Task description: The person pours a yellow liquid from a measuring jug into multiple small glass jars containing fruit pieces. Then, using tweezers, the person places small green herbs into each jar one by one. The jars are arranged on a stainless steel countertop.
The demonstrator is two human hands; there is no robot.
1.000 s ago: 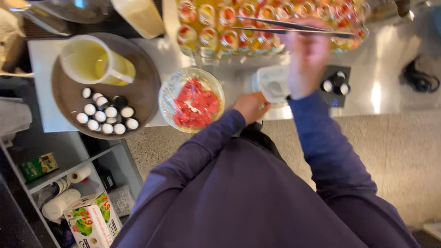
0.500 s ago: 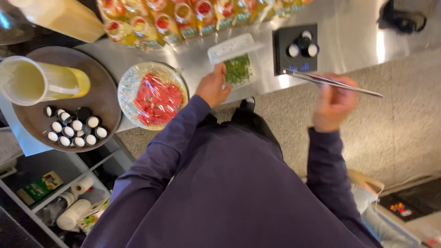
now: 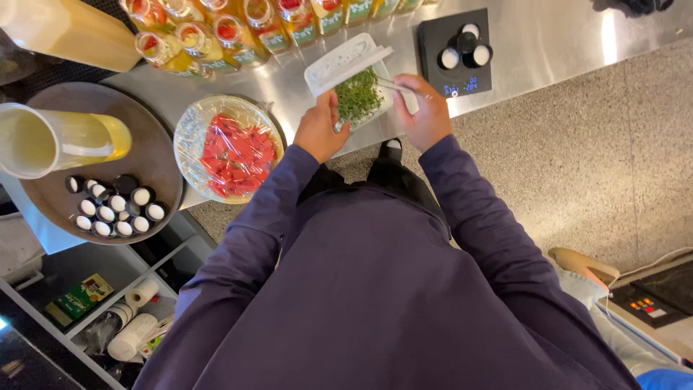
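Long dark-purple sleeves — one plain pullover (no cuffs rolled), bare hands (image 3: 317, 133), black shoes (image 3: 390, 150).

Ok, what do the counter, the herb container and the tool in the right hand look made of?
Counter: brushed metal, probably stainless steel, given the streaky glare.
Herb container: thin translucent white plastic, its lid folded back.
Tool in the right hand: slim shiny metal, apparently tweezers.
The left hand steadies the container.

Single head view, looking steeply down over torso onto steel counter (image 3: 548, 50).
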